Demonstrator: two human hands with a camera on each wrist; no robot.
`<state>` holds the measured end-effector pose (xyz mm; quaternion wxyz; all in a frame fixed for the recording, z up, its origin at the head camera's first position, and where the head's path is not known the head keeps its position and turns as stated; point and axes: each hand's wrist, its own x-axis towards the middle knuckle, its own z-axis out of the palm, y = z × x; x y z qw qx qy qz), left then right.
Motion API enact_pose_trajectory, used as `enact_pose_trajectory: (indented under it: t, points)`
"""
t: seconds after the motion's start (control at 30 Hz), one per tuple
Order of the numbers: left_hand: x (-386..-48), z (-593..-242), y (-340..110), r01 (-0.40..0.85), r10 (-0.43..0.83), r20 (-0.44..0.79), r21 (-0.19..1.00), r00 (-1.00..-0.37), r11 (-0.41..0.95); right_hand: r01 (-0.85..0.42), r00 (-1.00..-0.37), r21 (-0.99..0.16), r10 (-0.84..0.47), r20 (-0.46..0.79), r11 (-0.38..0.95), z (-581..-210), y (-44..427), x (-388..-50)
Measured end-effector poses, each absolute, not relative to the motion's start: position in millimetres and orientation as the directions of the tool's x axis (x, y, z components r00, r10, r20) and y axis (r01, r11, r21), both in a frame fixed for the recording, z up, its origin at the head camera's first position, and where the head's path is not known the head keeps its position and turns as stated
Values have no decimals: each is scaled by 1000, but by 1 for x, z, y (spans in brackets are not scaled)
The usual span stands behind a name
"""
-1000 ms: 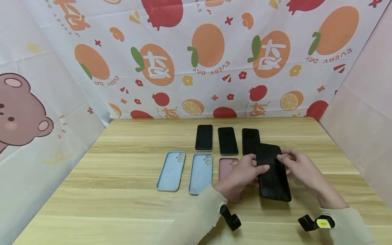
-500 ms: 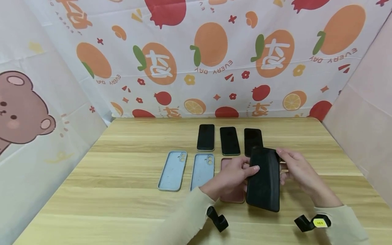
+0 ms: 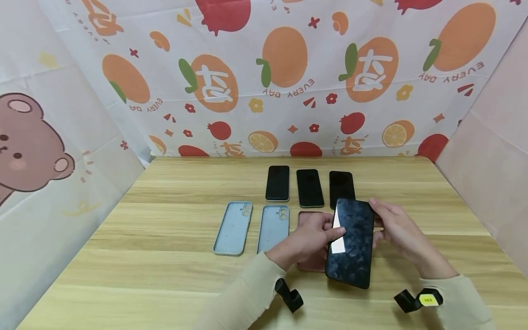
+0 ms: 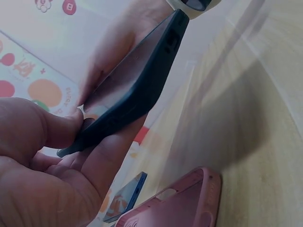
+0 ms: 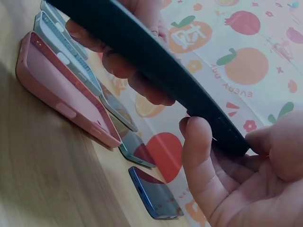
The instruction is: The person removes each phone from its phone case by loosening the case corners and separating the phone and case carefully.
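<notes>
A black-screened phone in a dark case (image 3: 354, 252) is held tilted above the table in both hands. My left hand (image 3: 307, 238) grips its left edge, thumb on the screen and fingers behind. At the top right corner my right hand (image 3: 398, 231) pinches it between thumb and fingers. The right wrist view shows the dark back and side of the case (image 5: 147, 56). Below the left hand lies a pink phone case (image 5: 61, 90), partly hidden by that hand in the head view. The screen reflects a bright white patch.
Two light blue phone cases (image 3: 233, 229) lie left of the pink one, inner side up. Behind them is a row of three dark phones (image 3: 310, 188), screens up. A fruit-print cloth (image 3: 284, 91) hangs along the wooden table's (image 3: 165, 275) back edge.
Both hands have brought the phone in its case left and slightly nearer, tilting it so its screen now catches light. The right hand's grip has shifted to the top right corner.
</notes>
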<state>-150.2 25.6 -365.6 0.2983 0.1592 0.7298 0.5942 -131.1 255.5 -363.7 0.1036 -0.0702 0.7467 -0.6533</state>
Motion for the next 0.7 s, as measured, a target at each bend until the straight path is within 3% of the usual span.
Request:
enact_pose_trajectory:
  t: [0.23, 0.53, 0.7]
  points:
    - [-150, -364, 26, -122, 588, -249, 961, -770, 249, 37, -975, -995, -215, -55, 89, -363, 252, -130]
    - [-152, -360, 20, -92, 640, -176, 982, -748, 162, 32, -944, -956, -324, 67, -292, -367, 248, -129]
    - [-153, -357, 19, -80, 645, -171, 983, -745, 168, 56, -941, -917, -329, 83, -394, -368, 245, -129]
